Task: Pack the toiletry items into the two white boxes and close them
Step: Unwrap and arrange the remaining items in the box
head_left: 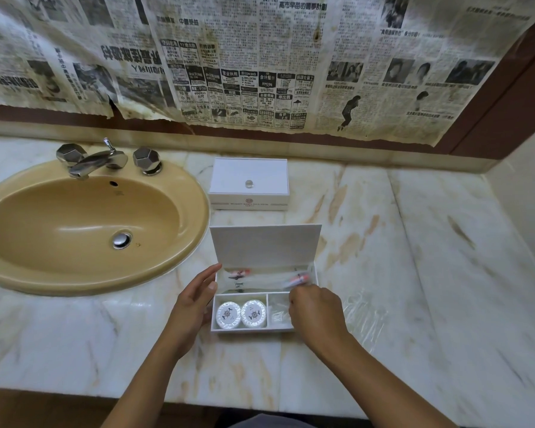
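An open white box (pixel 244 329) stands on the marble counter, its lid (pixel 266 245) raised at the back. Two round wrapped soaps (pixel 241 314) lie in its front left compartment. Clear wrapped items fill the long rear compartment. My right hand (pixel 317 310) is over the box's right side and pinches a clear-wrapped item with a red tip (pixel 295 279), blurred. My left hand (pixel 195 299) rests with relaxed fingers against the box's left wall. A second white box (pixel 249 183), lid down with a small knob, stands behind.
A tan oval sink (pixel 74 223) with a chrome tap (pixel 96 160) sits to the left. Clear plastic wrap (pixel 360 316) lies on the counter right of the open box. Newspaper covers the wall behind. The counter's front edge runs just below my forearms.
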`<state>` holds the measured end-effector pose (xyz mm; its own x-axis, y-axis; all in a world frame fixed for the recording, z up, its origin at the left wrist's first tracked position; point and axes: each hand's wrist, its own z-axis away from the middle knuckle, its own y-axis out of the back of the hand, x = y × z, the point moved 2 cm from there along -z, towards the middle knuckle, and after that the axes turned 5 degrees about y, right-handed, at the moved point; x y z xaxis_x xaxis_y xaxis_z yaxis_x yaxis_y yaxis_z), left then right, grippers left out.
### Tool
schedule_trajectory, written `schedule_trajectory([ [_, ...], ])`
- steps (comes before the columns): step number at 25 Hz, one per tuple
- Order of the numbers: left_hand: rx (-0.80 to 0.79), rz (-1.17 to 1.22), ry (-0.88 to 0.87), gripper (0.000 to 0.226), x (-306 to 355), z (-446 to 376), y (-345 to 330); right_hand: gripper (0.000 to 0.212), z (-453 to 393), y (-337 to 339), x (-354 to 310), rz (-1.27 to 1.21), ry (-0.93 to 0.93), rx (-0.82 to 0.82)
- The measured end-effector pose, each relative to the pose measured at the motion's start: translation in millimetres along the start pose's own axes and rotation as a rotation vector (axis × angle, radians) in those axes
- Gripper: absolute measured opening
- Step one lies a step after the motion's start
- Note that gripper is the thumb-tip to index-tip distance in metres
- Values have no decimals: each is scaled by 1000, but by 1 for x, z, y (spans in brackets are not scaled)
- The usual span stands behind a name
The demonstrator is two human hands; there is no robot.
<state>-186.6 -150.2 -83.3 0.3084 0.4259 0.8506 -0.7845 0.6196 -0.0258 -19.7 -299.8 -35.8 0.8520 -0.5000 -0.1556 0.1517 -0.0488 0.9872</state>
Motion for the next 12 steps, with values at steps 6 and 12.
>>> schedule_trajectory([
  [6,9,-17,-5,33,-1,0,0,13,5,0,-6,-44,76,-92],
  [12,13,-53,-25,33,0,0,0,32,10,-8,-3,-301,210,8],
])
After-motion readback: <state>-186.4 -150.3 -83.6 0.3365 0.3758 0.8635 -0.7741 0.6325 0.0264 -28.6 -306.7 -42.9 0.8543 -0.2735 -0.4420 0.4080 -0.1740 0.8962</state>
